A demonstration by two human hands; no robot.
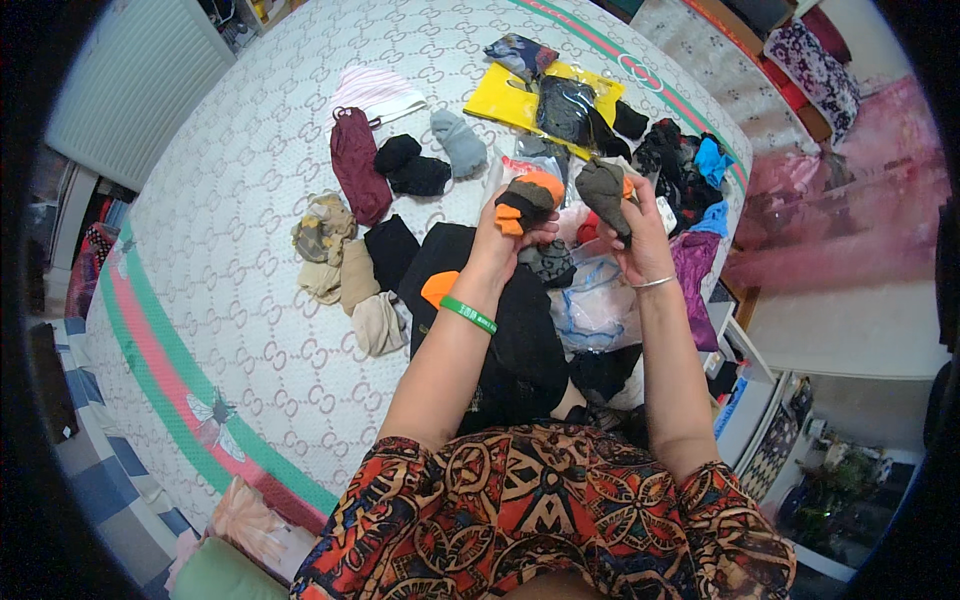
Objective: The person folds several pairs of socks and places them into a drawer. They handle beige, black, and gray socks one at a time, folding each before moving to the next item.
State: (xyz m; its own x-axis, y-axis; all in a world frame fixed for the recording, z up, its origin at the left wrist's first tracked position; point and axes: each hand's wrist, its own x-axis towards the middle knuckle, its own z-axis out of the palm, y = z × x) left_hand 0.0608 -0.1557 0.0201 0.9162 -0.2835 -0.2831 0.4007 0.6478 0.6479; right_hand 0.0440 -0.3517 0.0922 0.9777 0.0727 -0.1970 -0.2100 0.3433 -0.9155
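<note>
My left hand (495,244) holds a bunched orange, black and dark olive sock (529,196) above my lap. A hand's width to the right, my right hand (646,238) grips a dark olive sock (602,191) with an orange part near my fingers. The two socks are apart. A bright orange piece of fabric (438,288) lies on my black trousers (517,337), partly behind my left wrist. Beneath my hands are a grey patterned bundle (551,262) and a clear plastic bag with blue edging (596,304).
Left are several beige bundles (358,277), a maroon garment (361,165), black bundles (412,166), a grey-blue bundle (459,142) and a striped cap (375,91). Beyond lies a yellow bag (499,97). Black lace (667,165) and purple fabric (696,277) lie right, near an open drawer (739,352).
</note>
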